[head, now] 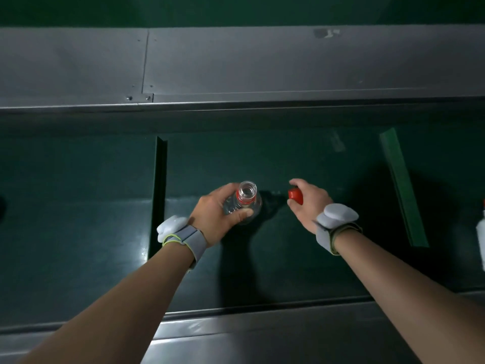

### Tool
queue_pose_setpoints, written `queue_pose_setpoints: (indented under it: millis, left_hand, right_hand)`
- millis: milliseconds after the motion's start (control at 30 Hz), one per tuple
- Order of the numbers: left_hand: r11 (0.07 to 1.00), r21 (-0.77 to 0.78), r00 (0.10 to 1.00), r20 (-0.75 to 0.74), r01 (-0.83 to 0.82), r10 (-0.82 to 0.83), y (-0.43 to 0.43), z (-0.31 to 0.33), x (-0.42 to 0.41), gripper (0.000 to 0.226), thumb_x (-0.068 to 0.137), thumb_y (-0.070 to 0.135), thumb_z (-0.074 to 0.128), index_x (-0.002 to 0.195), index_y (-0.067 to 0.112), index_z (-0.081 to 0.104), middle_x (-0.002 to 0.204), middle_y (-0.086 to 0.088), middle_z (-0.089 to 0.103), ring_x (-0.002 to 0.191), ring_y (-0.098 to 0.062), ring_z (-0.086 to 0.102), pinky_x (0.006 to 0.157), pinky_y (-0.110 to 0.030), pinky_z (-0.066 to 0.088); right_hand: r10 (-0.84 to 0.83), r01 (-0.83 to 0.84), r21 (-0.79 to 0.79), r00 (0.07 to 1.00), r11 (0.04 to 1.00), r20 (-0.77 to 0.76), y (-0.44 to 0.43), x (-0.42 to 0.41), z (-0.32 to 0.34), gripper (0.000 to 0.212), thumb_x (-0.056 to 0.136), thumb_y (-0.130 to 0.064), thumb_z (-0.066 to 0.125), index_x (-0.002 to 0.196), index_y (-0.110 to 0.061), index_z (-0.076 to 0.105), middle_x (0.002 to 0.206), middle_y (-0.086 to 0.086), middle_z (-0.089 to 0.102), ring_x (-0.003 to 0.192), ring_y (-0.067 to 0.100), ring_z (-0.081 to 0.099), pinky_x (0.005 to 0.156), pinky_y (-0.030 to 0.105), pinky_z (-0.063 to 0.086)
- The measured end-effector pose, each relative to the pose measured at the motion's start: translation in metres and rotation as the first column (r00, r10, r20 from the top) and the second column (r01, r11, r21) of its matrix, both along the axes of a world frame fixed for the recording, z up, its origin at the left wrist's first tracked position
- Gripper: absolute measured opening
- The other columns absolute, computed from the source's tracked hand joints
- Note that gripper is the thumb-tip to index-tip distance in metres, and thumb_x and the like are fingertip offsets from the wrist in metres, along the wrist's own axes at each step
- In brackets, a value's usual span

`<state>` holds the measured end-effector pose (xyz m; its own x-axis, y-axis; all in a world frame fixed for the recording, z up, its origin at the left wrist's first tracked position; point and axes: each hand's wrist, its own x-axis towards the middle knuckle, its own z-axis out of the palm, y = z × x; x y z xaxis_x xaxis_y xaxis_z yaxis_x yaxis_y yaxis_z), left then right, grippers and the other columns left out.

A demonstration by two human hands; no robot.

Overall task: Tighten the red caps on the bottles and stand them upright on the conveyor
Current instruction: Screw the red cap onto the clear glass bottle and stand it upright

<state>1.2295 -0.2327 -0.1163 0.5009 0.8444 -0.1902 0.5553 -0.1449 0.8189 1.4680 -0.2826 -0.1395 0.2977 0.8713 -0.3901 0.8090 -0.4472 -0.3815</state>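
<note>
A clear plastic bottle (245, 199) stands on the dark green conveyor belt (78, 219), its mouth open and a red ring around its neck. My left hand (217, 214) is wrapped around its body from the left. My right hand (309, 200), a short way to the right of the bottle, pinches a loose red cap (296, 196) between its fingers. The cap is apart from the bottle's neck. Both wrists carry grey strapped bands.
Raised cleats cross the belt: a dark one (158, 195) left of the bottle, a brighter green one (402, 190) to the right. A white bottle with a red top (480, 232) shows at the right edge. Grey metal rails (262, 64) border the belt, far and near.
</note>
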Motion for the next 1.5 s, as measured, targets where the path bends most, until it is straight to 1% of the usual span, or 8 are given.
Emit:
queue_pose_setpoints:
  millis: [100,267,367,933,1133,1233,1367,1500]
  left_hand:
    - [0.998,0.053,0.999,-0.034,0.031,-0.029,-0.004,0.003,0.004,0.05,0.08,0.036,0.071,0.126,0.027,0.055,0.122,0.003,0.062,0.106,-0.011,0.055,0.087,-0.007,0.031]
    - [0.992,0.117,0.982,-0.184,0.056,-0.033,-0.002,0.011,0.02,0.048,0.077,0.051,0.065,0.122,0.042,0.05,0.119,0.001,0.063,0.103,-0.027,0.06,0.079,-0.025,0.04]
    - [0.986,0.146,0.966,-0.253,0.085,-0.046,-0.003,0.016,0.034,0.047,0.077,0.052,0.063,0.122,0.044,0.048,0.112,-0.001,0.065,0.098,-0.03,0.062,0.072,-0.026,0.039]
    - [0.971,0.131,0.904,-0.406,0.202,-0.133,-0.001,0.023,0.061,0.046,0.078,0.053,0.061,0.121,0.041,0.05,0.105,-0.003,0.064,0.091,-0.03,0.063,0.066,-0.028,0.042]
    - [0.956,0.137,0.889,-0.421,0.26,-0.182,-0.005,0.023,0.063,0.049,0.08,0.053,0.06,0.127,0.043,0.047,0.114,0.0,0.062,0.099,-0.03,0.062,0.072,-0.031,0.046]
    - [0.955,0.141,0.889,-0.421,0.259,-0.179,-0.004,0.025,0.067,0.05,0.081,0.052,0.06,0.128,0.04,0.047,0.115,-0.001,0.062,0.101,-0.03,0.062,0.074,-0.032,0.047]
    - [0.952,0.145,0.885,-0.426,0.27,-0.186,-0.005,0.026,0.066,0.044,0.081,0.052,0.059,0.123,0.04,0.05,0.111,0.0,0.063,0.098,-0.028,0.062,0.074,-0.032,0.049]
    - [0.95,0.143,0.885,-0.421,0.279,-0.197,-0.004,0.026,0.065,0.047,0.081,0.051,0.059,0.126,0.04,0.049,0.115,0.0,0.063,0.102,-0.028,0.061,0.078,-0.035,0.05]
  right_hand:
    - [-0.025,0.044,0.198,0.995,0.979,-0.098,-0.006,-0.013,0.044,0.043,0.085,-0.032,0.065,0.127,-0.024,0.056,0.114,0.005,0.067,0.102,0.027,0.063,0.086,0.04,0.051]
    - [-0.086,0.13,0.358,0.987,0.925,-0.136,-0.014,-0.03,0.116,0.044,0.074,-0.055,0.063,0.114,-0.036,0.063,0.085,-0.008,0.071,0.079,0.015,0.066,0.071,0.039,0.055]
    - [-0.084,0.194,0.471,0.966,0.861,-0.244,-0.019,-0.038,0.14,0.045,0.075,-0.043,0.07,0.117,-0.029,0.065,0.092,-0.004,0.072,0.08,0.013,0.065,0.077,0.038,0.055]
    - [0.072,0.115,0.407,0.906,0.906,-0.418,-0.035,-0.022,0.132,0.036,0.077,-0.009,0.074,0.11,-0.02,0.062,0.104,-0.007,0.07,0.098,0.004,0.065,0.082,0.03,0.055]
    - [0.125,-0.076,0.24,0.973,0.968,-0.196,-0.039,-0.018,0.12,0.035,0.082,-0.029,0.07,0.112,-0.036,0.053,0.104,-0.006,0.07,0.095,0.017,0.066,0.079,0.043,0.054]
    - [0.109,-0.122,0.143,0.99,0.982,0.095,-0.03,-0.016,0.122,0.033,0.081,-0.057,0.059,0.103,-0.034,0.05,0.085,-0.007,0.068,0.075,0.02,0.065,0.063,0.036,0.052]
    - [0.102,-0.123,0.039,0.931,0.992,0.351,-0.021,-0.02,0.125,0.064,0.074,-0.084,0.028,0.074,-0.023,0.048,0.068,-0.003,0.059,0.059,0.023,0.054,0.047,0.028,0.033]
    - [0.179,-0.205,0.057,0.935,0.977,0.306,-0.023,-0.024,0.123,0.048,0.078,-0.073,0.035,0.105,-0.034,0.044,0.074,-0.009,0.063,0.061,0.022,0.058,0.052,0.029,0.042]
